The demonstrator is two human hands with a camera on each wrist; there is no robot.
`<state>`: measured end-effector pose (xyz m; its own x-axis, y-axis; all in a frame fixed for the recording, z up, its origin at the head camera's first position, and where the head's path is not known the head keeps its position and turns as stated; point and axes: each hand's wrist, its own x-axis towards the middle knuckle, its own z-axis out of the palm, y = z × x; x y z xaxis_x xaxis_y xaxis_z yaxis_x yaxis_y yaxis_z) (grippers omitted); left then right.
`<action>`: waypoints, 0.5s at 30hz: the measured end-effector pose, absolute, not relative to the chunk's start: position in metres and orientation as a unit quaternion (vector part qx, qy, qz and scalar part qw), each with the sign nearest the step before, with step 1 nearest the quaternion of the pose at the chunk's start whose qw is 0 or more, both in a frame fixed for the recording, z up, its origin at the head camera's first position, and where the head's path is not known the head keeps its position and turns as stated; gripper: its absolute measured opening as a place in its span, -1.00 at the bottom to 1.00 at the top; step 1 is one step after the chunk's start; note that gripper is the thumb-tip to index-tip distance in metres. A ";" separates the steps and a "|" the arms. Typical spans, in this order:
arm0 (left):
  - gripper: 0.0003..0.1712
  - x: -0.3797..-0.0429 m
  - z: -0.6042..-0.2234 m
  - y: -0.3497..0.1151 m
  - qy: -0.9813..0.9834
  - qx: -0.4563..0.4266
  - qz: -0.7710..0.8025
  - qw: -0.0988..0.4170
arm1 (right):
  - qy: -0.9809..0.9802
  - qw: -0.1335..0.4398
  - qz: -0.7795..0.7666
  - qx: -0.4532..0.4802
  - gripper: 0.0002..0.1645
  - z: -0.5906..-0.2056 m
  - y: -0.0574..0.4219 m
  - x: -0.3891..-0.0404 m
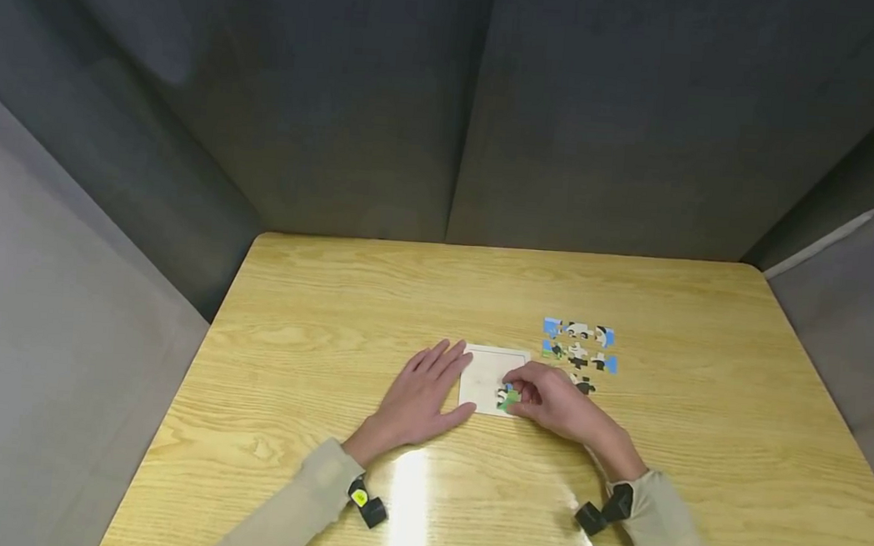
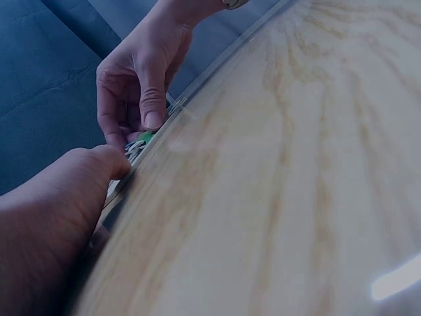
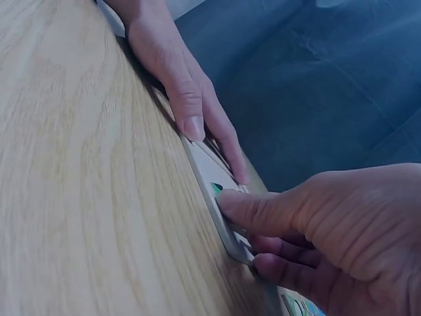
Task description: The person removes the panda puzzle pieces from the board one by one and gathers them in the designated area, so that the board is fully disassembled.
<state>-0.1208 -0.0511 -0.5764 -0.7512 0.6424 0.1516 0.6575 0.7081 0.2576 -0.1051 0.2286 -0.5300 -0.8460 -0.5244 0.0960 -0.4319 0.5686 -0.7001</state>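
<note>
A white square puzzle board lies on the wooden table. My left hand rests flat with spread fingers, its fingertips and thumb on the board's left edge. With thumb and fingers my right hand pinches a green, blue and white jigsaw piece at the board's lower right corner. The left wrist view shows the right thumb over the green part of that piece. In the right wrist view only a green bit shows past the thumb; the rest is hidden.
Several loose panda jigsaw pieces lie in rows right of the board, the lowest partly behind my right hand. Bare wooden table surrounds them. Dark grey curtains hang behind the far edge, lighter panels at the sides.
</note>
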 end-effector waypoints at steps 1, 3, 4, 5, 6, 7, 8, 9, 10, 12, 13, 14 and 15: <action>-0.07 -0.121 -0.577 -0.051 -0.924 -0.352 -0.149 0.025 | 0.884 0.057 -0.376 -0.271 -0.60 -0.530 0.228 -0.105; -0.07 -0.120 -0.577 -0.051 -0.923 -0.353 -0.150 0.022 | 0.886 0.050 -0.373 -0.272 -0.61 -0.531 0.225 -0.106; -0.07 -0.120 -0.577 -0.051 -0.923 -0.353 -0.151 0.020 | 0.887 0.046 -0.370 -0.273 -0.62 -0.531 0.224 -0.106; -0.07 -0.120 -0.578 -0.051 -0.923 -0.354 -0.152 0.021 | 0.889 0.042 -0.366 -0.273 -0.63 -0.531 0.223 -0.107; -0.07 -0.119 -0.578 -0.050 -0.923 -0.354 -0.151 0.021 | 0.892 0.036 -0.359 -0.274 -0.63 -0.531 0.222 -0.108; -0.07 -0.119 -0.578 -0.050 -0.923 -0.354 -0.151 0.021 | 0.895 0.032 -0.353 -0.271 -0.62 -0.531 0.221 -0.109; -0.07 -0.119 -0.578 -0.050 -0.923 -0.354 -0.151 0.022 | 0.898 0.027 -0.346 -0.270 -0.61 -0.531 0.219 -0.110; -0.06 -0.119 -0.578 -0.049 -0.923 -0.354 -0.150 0.022 | 0.902 0.022 -0.339 -0.267 -0.59 -0.531 0.218 -0.111; -0.06 -0.119 -0.578 -0.049 -0.923 -0.354 -0.148 0.022 | 0.905 0.020 -0.333 -0.263 -0.56 -0.531 0.217 -0.111; -0.06 -0.119 -0.578 -0.049 -0.924 -0.354 -0.146 0.021 | 0.913 0.016 -0.321 -0.252 -0.50 -0.530 0.216 -0.112; -0.06 -0.119 -0.578 -0.048 -0.923 -0.354 -0.146 0.020 | 0.916 0.017 -0.317 -0.246 -0.48 -0.530 0.216 -0.112; -0.06 -0.119 -0.578 -0.048 -0.923 -0.355 -0.145 0.021 | 0.919 0.017 -0.312 -0.241 -0.47 -0.530 0.216 -0.111; -0.06 -0.119 -0.578 -0.048 -0.923 -0.356 -0.145 0.021 | 0.920 0.018 -0.310 -0.238 -0.47 -0.530 0.216 -0.111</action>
